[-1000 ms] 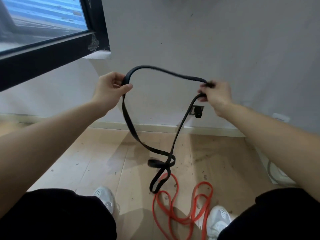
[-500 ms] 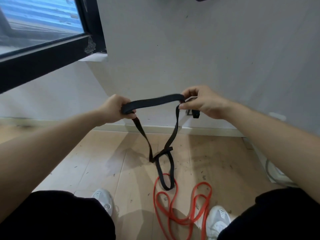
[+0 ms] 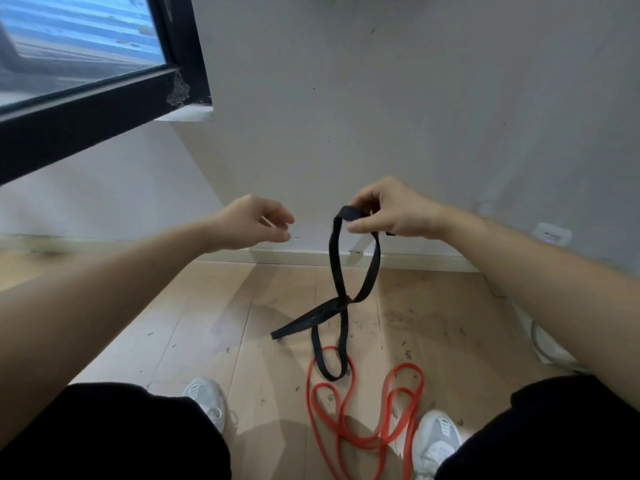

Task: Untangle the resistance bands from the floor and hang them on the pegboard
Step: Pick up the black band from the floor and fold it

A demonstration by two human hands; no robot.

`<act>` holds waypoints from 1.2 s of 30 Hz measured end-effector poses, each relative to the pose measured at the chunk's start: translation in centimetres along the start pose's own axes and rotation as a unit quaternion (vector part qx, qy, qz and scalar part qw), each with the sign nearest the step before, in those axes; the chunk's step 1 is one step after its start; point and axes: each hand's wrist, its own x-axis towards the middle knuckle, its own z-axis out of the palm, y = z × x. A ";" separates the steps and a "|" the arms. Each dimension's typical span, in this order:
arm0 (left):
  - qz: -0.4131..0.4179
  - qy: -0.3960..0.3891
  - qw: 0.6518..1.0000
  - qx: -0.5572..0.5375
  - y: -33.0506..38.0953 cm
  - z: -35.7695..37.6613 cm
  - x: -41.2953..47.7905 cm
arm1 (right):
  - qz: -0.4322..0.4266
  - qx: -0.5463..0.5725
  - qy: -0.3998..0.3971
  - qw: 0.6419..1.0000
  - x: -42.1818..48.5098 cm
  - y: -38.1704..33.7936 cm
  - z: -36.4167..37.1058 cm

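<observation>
Hanging from the right hand (image 3: pixel 391 213), the black band (image 3: pixel 337 265) drops in a narrow loop in front of the grey wall (image 3: pixel 398 98). Thumb and forefinger pinch the folded top of the band, with the other fingers curled behind it. Partway down, the two strands cross each other in a twist; from that crossing a flat doubled length juts out to the left and downward, while a second, smaller loop falls straight below. The bottom of that lower loop overlaps the top curve of the red band (image 3: pixel 405 403), though whether the two touch or are threaded through one another is hard to tell from this angle.

The red band lies in loose overlapping coils on the wooden floor (image 3: pixel 207 323), between two white shoes (image 3: pixel 207 400), and runs out of the bottom edge of the view. The left hand (image 3: pixel 252 220) is held out at the same height as the right, just beside the black band but apart from it, fingers relaxed and holding nothing. Black-clad knees fill the lower corners. A black-framed window (image 3: pixel 86 119) sits at upper left, and a white wall socket (image 3: pixel 550 233) is low on the wall at right.
</observation>
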 end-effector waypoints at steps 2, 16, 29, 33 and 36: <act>0.020 -0.021 0.999 -0.036 1.5 0.7 0.2 | -0.018 0.020 -0.039 0.999 -0.1 -0.4 0.2; 0.073 -0.041 0.958 -0.273 6.1 1.5 0.1 | 0.031 0.092 -0.199 0.975 0.0 1.5 2.1; 0.022 0.161 0.930 -0.330 3.5 -2.2 -0.1 | 0.210 0.177 0.105 0.956 2.1 6.5 2.1; -0.045 0.191 0.941 -0.276 1.9 -1.6 0.2 | 0.101 0.282 0.397 0.868 2.9 2.3 -2.9; -0.064 0.201 0.939 -0.272 1.4 -1.6 0.4 | 0.026 0.255 0.464 0.848 2.4 0.6 -5.1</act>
